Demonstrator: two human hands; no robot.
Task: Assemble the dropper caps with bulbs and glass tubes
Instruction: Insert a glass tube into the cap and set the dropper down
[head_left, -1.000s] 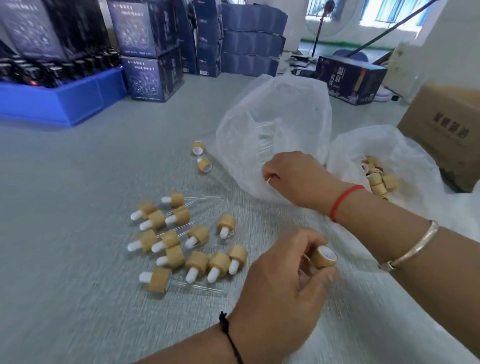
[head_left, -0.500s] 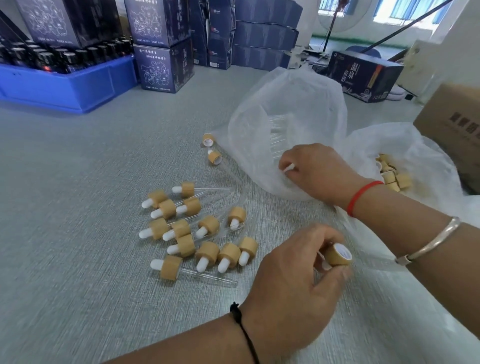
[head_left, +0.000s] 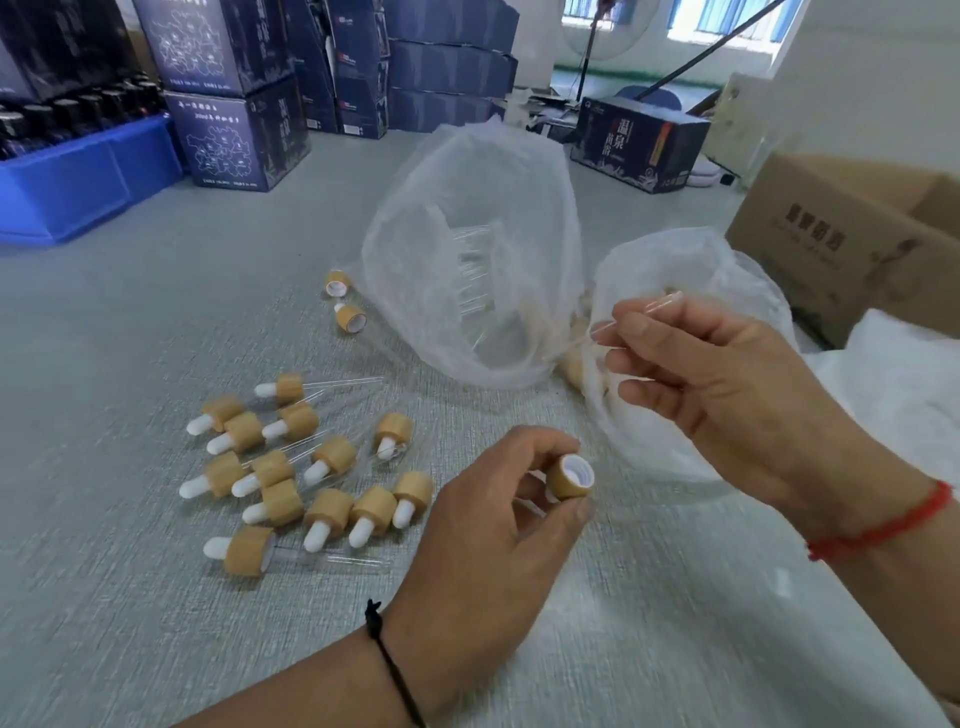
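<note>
Bare desk (head_left: 130, 597) near me, plastic bags (head_left: 467, 249) crowd behind. Left hand (head_left: 493, 540) pinches a bamboo-look dropper cap (head_left: 570, 477), white opening up. Right hand (head_left: 727, 395) pinches a clear glass tube (head_left: 644, 307) just above it, apart.

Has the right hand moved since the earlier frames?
Yes. The right hand has pulled out of the clear bag, toward the person and rightward, now pinching a glass tube above the cap.
</note>
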